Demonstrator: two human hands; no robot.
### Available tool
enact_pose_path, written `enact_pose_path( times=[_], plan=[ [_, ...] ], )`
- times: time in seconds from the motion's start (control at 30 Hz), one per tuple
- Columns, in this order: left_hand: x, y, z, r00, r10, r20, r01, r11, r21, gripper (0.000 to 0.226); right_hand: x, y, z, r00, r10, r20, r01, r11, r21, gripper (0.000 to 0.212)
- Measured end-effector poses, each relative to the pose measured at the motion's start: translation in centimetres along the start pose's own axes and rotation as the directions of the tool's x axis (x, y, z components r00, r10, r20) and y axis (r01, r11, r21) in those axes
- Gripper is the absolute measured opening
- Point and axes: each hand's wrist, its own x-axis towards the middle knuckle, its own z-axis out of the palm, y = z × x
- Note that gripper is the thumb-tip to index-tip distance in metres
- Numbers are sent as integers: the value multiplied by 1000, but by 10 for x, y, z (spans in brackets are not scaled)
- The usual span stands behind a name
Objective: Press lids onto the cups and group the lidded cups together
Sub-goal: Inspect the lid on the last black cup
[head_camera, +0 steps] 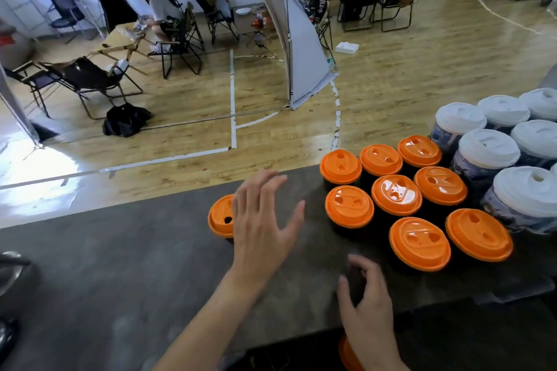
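Note:
Several black cups with orange lids (395, 195) stand grouped at the right of the dark counter (120, 265). One more orange-lidded cup (219, 217) stands alone to their left. My left hand (265, 220) hovers over its right side with fingers spread, hiding part of the lid. My right hand (369, 310) is at the counter's front edge, fingers loosely curled, holding nothing. An orange lid stack (346, 352) peeks out below that hand.
Larger cups with white lids (488, 147) crowd the counter's far right. A dark metal object (12, 277) sits at the left edge. Beyond the counter lies a wooden floor with folding chairs, a tent and seated people.

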Motion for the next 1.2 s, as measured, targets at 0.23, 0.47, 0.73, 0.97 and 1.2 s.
enact_pose_path(
  times=[0.23,0.47,0.73,0.97,1.2],
  plan=[
    [6,-83,-51,688,-370,625,370,919,136,79,10,-42,33,966,-95,240,76,993,86,22],
    [-61,-64,-68,813,-136,566,294,935,-199,79,21,-86,71,869,-58,492,-103,950,294,23],
    [-86,-71,-75,749,-486,451,655,648,-389,82,4,-72,103,835,-20,550,-224,900,373,56],
    [-59,-69,-105,624,-567,538,740,205,-641,73,-18,-119,96,841,-14,540,-242,883,401,58],
    [-32,-62,-135,657,-362,662,731,90,-677,96,-17,-184,72,632,96,769,-579,718,386,85]
  ],
)
